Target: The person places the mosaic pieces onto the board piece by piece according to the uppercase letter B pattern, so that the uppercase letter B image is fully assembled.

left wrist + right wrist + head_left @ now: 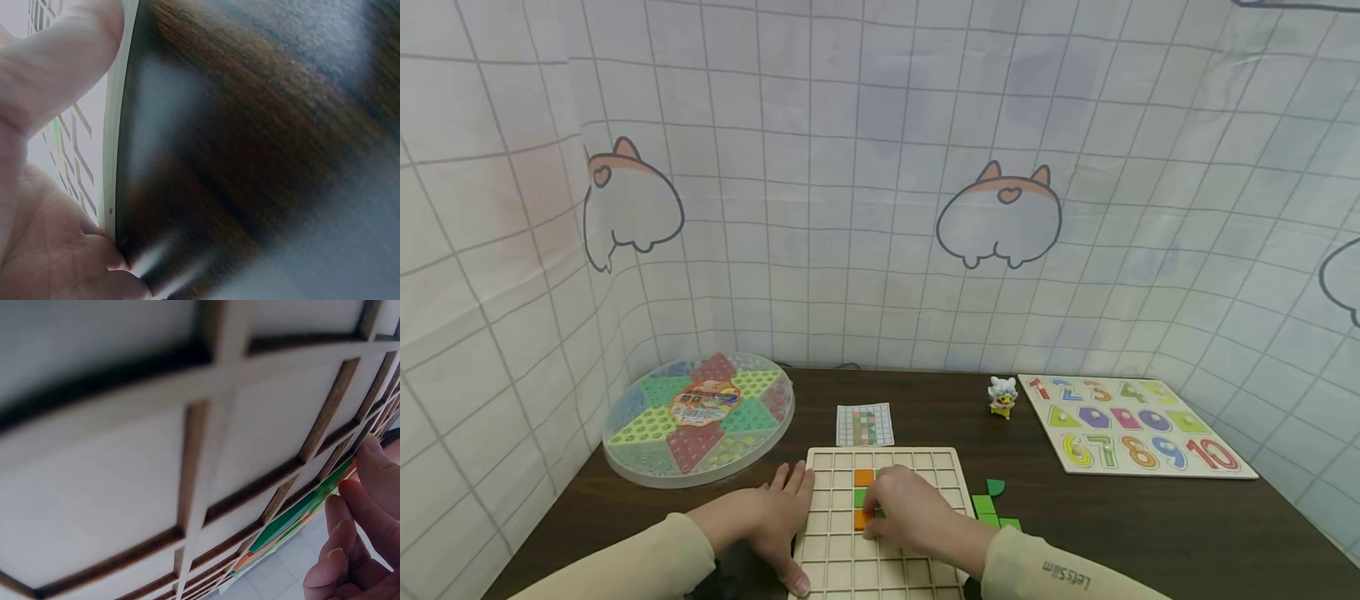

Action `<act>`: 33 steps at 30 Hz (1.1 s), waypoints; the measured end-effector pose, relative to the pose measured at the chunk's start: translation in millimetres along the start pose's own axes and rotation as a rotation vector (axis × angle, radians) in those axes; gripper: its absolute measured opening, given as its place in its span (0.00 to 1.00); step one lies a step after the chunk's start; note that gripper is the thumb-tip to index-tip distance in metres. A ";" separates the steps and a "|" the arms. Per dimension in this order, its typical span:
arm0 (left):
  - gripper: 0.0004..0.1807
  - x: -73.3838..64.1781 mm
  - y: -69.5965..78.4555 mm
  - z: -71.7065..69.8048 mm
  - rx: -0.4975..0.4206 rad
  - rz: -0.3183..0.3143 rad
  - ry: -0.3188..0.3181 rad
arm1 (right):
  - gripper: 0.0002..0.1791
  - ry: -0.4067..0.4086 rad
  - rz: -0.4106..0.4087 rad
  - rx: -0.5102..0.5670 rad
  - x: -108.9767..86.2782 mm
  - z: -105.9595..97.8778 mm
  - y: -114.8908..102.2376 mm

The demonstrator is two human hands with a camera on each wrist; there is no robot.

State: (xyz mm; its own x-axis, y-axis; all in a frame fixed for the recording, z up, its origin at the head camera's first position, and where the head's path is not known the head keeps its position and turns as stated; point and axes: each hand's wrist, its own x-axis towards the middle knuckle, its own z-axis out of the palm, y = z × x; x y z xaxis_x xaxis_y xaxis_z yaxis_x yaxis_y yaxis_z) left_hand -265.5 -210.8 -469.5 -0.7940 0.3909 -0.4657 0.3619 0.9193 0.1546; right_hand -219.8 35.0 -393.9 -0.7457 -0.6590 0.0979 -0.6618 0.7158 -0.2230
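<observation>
A pale wooden grid board [838, 575] lies on the table. My left hand [775, 512] spreads along its left edge, with the thumb on the board's near left part; in the left wrist view the thumb [69, 62] reaches over the rim. Over the board's middle, my right hand [913, 508] pinches an orange square tile [860, 520] between thumb and forefinger. Just beyond it sit a green tile [860, 498] and another orange tile [863, 477] in the same column. Green pieces [287, 522] show in the cells beside the fingers; the hand partly hides them in the head view.
Loose green tiles [983, 505] and a dark green rounded piece [996, 487] lie right of the board. Behind it is a pattern card [865, 425]. A round checkers board [700, 417] stands left, a small figurine [1002, 396] and a number puzzle [1135, 425] right.
</observation>
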 end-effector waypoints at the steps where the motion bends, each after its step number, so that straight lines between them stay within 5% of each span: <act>1: 0.91 0.1 -0.2 0.3 -0.002 0.002 0.001 | 0.07 0.000 0.001 -0.002 -0.1 -0.1 -0.2; 33: 0.90 1.8 -2.1 0.9 -0.010 0.002 -0.001 | 0.10 0.014 0.016 0.063 1.7 0.2 2.2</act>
State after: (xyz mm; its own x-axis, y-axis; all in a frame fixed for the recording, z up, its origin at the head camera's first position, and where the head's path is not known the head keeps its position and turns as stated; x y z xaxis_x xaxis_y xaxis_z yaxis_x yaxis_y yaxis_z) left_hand -267.2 -212.0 -471.4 -0.7928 0.3931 -0.4658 0.3591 0.9188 0.1642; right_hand -222.5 35.4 -394.5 -0.7572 -0.6443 0.1073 -0.6442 0.7096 -0.2854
